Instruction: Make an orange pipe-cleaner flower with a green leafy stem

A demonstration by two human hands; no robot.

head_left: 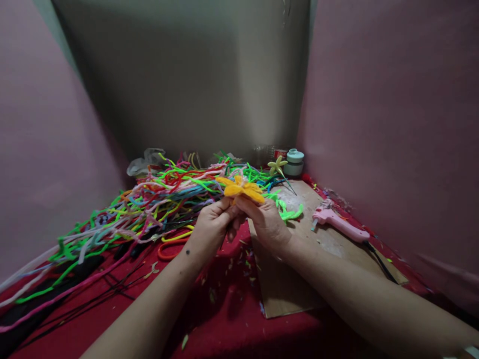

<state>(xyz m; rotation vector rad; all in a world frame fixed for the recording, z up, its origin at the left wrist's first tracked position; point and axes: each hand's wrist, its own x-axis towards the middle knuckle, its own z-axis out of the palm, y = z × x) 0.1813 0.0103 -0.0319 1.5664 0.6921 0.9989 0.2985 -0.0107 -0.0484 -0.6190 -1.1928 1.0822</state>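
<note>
An orange-yellow pipe-cleaner flower (242, 189) with several fuzzy petals is held up in the middle of the view. My left hand (217, 219) pinches it from below on the left side. My right hand (267, 222) grips its underside from the right, thumb pressed near the petals. Both hands touch one another under the bloom, and the fingertips there are partly hidden. Just behind my right hand lies a bright green pipe-cleaner leaf piece (288, 213).
A heap of coloured pipe cleaners (172, 187) spreads over the red cloth (220, 319). On the right, a pink glue gun (342, 224) rests on a cardboard sheet (288, 294). Behind are a pale yellow flower (277, 165) and a mint-lidded container (295, 162). Orange-handled scissors (168, 251) lie left.
</note>
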